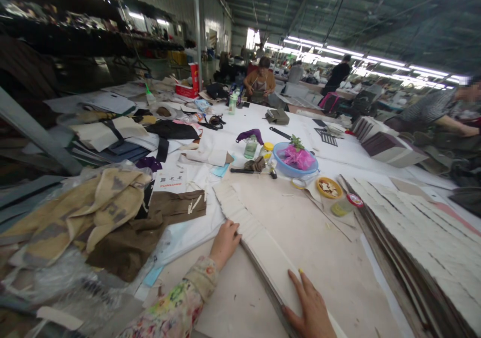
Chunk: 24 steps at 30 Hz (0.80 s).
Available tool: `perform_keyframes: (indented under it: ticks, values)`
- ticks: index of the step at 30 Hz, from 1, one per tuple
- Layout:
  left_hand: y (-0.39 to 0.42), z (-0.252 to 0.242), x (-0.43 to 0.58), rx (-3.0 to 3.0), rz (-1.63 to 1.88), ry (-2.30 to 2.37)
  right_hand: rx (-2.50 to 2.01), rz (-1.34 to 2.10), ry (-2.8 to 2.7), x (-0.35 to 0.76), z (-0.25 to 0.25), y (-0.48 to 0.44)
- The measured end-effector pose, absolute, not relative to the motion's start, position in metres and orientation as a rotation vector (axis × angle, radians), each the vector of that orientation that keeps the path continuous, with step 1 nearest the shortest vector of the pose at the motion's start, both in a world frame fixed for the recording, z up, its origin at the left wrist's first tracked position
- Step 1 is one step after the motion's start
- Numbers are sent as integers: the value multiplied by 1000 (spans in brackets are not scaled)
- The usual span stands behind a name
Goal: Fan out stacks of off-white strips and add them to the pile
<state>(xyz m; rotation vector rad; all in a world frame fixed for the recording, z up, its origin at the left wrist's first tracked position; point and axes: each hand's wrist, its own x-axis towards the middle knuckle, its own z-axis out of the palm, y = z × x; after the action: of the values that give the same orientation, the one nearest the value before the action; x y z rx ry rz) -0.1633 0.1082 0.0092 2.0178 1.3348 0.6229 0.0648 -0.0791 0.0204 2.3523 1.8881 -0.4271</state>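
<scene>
A long stack of narrow white strips with darker layers at its side runs diagonally across the table in front of me. At the stack's left edge is my left hand, its fingers drawn together and pinching the border of the strips. My right hand lies on the near part of the stack with its fingers spread and its thumb by the left edge. A yellow mark shows on one of its fingertips. The stack's near end is partly hidden under this hand.
Brown fabric and plastic wrap lie left. Beyond the stack are a blue basin with a pink bag, a yellow bowl and a red-lidded jar. Layered sheets fill the right. Co-workers sit farther off.
</scene>
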Motion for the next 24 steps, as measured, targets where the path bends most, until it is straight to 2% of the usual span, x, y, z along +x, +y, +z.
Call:
perform_keyframes:
  ticks: [12, 24]
  values:
    - [110, 14, -154, 2087, 534, 1330, 2357, -349, 1922, 68, 9, -83]
    - [125, 22, -138, 1953, 224, 1456, 2404, -236, 1949, 62, 9, -87]
